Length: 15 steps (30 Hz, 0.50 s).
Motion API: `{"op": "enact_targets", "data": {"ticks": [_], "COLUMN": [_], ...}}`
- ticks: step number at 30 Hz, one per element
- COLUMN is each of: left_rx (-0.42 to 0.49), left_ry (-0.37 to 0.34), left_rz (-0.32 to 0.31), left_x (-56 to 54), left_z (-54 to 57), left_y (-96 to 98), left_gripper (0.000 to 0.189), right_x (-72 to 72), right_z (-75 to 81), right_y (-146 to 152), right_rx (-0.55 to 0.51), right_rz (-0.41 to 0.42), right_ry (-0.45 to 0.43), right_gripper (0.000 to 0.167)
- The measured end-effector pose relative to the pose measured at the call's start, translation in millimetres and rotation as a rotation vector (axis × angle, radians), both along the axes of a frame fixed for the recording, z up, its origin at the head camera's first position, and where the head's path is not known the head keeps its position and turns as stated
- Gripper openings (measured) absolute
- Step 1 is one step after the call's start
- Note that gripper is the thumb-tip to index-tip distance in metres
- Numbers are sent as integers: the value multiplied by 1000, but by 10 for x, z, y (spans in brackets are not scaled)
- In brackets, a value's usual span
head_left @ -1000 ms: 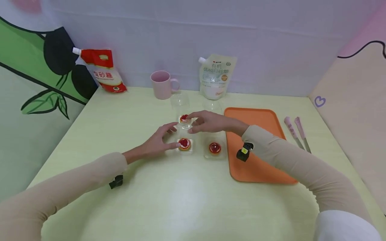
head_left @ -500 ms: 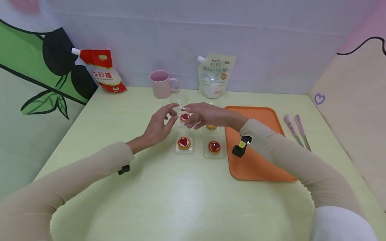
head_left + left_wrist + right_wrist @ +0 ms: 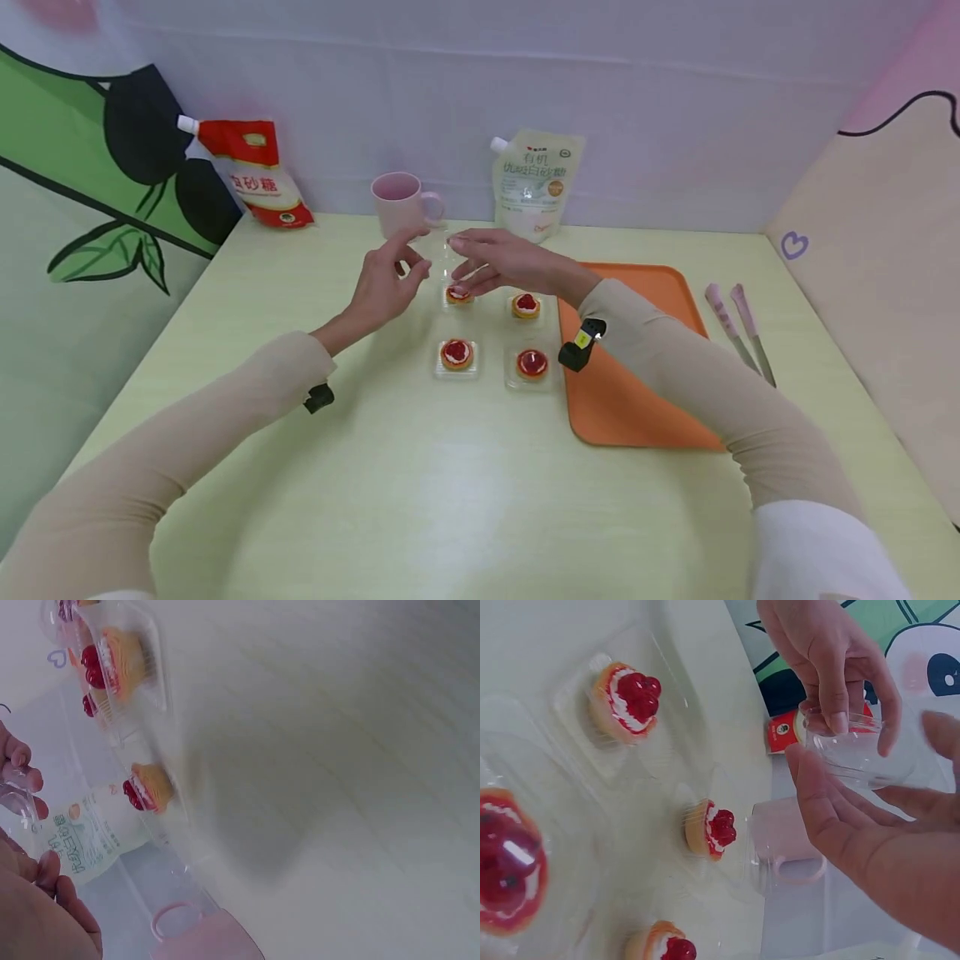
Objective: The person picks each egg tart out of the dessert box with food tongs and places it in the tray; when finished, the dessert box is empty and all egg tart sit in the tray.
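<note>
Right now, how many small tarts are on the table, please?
4. In the head view: near left tart, near right tart, far right tart and far left tart, partly covered by the right hand. No others show.

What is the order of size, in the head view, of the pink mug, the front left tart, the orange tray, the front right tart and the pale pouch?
1. Orange tray
2. Pale pouch
3. Pink mug
4. Front left tart and front right tart: too alike to rank
</note>
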<state>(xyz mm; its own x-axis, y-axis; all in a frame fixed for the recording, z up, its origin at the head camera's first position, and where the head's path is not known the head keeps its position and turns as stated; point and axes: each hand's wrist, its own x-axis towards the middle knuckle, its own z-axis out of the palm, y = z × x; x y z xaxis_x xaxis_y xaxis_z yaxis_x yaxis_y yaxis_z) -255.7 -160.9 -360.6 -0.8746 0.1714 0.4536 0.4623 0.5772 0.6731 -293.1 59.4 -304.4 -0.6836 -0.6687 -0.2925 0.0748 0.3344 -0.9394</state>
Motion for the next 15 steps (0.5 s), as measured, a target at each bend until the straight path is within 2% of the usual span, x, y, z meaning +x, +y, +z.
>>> {"op": "enact_targets", "data": {"ticks": [2, 8, 11, 15], "left_rx": [-4, -28, -35, -10], "left_ry": [-44, -222, -315, -377], "left_rz": [20, 79, 108, 127], "left_x": [-41, -174, -242, -302], "left_z": [41, 130, 146, 165], "left_y": [-46, -196, -279, -395], "left_gripper": [43, 49, 51, 52], "right_x": [-52, -214, -287, -360], "right_z": [-24, -147, -210, -262], "right_y": [-39, -226, -327, -449], "right_rx": [-13, -76, -86, -74], "right_rz": [-15, -105, -132, -150], "right_ry": [40, 142, 177, 243], "right_gripper": [54, 79, 77, 67]}}
